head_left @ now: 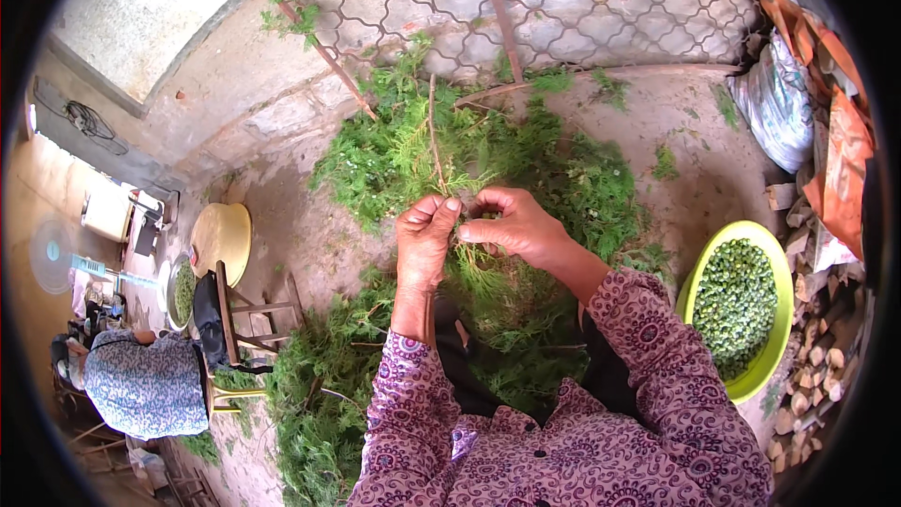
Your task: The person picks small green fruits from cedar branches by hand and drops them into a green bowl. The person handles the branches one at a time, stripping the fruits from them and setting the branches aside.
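My left hand (428, 237) is closed, its thumb and fingers pinching a thin brown branch (434, 131) with feathery evergreen sprigs. The bare end of the branch points away from me. Close beside it, at the same spot, my right hand (524, 227) has its fingers curled and its thumb reaching toward the left hand. Small green bits show inside its curl, but I cannot make out what they are. Cut evergreen foliage (591, 188) is heaped beyond my hands. More evergreen foliage (324, 413) lies by my left arm and between my legs.
A yellow-green basin (688, 300) of small round green cones (737, 305) stands at the right, beside stacked firewood (809, 380) and a white sack (777, 103). A wire mesh panel (563, 5) leans at the back. Left are a chair (272, 310), a tub (225, 242) and a seated person (145, 383).
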The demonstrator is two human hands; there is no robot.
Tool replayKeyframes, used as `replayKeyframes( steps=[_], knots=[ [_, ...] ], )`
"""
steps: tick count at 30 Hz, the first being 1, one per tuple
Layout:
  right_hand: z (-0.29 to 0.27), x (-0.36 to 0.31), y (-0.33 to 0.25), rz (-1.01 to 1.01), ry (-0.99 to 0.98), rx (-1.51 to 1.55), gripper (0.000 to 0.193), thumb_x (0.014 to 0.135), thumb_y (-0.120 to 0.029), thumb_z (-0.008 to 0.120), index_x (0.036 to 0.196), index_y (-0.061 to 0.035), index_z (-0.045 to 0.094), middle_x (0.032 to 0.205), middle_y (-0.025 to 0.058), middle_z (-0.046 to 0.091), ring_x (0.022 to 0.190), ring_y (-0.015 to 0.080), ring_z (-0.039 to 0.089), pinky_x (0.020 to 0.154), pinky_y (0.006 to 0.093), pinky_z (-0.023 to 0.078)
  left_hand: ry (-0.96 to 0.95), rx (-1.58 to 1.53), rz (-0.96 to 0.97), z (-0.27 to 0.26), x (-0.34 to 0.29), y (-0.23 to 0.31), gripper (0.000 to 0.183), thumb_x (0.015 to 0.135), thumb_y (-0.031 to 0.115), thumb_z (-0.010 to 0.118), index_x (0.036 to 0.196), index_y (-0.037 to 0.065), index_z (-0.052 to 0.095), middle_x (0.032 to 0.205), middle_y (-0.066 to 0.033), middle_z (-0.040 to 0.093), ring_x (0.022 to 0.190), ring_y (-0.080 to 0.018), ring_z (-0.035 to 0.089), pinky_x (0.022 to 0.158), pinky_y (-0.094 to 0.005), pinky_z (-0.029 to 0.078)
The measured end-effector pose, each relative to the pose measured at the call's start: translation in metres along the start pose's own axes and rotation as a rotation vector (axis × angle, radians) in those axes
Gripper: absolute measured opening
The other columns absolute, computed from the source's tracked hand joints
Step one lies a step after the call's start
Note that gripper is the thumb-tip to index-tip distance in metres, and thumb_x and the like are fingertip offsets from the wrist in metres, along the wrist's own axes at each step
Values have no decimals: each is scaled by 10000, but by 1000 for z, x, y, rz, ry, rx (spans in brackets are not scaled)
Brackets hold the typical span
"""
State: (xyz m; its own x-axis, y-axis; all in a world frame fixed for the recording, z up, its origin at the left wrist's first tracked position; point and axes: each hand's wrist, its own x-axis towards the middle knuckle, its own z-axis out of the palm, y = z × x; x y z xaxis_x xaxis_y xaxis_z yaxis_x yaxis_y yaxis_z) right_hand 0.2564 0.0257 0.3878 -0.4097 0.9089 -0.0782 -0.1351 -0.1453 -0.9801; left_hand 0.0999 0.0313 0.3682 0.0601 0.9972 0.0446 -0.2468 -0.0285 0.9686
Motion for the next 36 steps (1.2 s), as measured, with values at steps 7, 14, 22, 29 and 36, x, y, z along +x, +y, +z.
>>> replayKeyframes(
  steps=[7, 14, 22, 29, 36],
  knots=[
    [0, 1, 6, 83, -70, 480, 179, 739, -112, 658, 804, -50, 504, 697, 23, 564, 475, 56, 450, 392, 176, 273, 4, -74, -18, 5, 1, 2, 197, 811, 157, 624, 649, 90, 535, 602, 68, 502, 519, -18, 384, 462, -180, 303],
    [-1, 0, 8, 115, -84, 497, 186, 732, -116, 669, 814, -43, 520, 695, 27, 554, 523, 54, 474, 394, 177, 281, -40, -64, -5, 1, 0, 0, 190, 811, 145, 623, 651, 98, 533, 593, 68, 501, 490, -9, 376, 437, -172, 290],
    [1, 2, 11, 17, 7, 112, 194, 754, -141, 665, 870, -38, 548, 710, 19, 569, 540, 50, 482, 433, 193, 314, -25, -96, -41, 2, 4, -5, 174, 814, 135, 615, 669, 77, 538, 603, 29, 520, 495, -35, 405, 444, -179, 313],
    [6, -4, 4, 105, -88, 601, 123, 734, -67, 637, 801, -48, 535, 682, 35, 580, 525, 69, 481, 420, 199, 292, -65, -394, -127, 4, 1, -2, 151, 833, 148, 573, 719, 67, 517, 668, 2, 500, 533, -46, 401, 439, -178, 293],
    [-8, -8, 8, 90, -173, 823, 54, 772, -55, 553, 808, -66, 513, 641, 19, 503, 478, 73, 425, 408, 199, 294, -203, -755, -92, 5, -4, -5, 158, 855, 221, 520, 775, 96, 466, 686, 10, 435, 608, -103, 396, 555, -242, 325]
  ],
)
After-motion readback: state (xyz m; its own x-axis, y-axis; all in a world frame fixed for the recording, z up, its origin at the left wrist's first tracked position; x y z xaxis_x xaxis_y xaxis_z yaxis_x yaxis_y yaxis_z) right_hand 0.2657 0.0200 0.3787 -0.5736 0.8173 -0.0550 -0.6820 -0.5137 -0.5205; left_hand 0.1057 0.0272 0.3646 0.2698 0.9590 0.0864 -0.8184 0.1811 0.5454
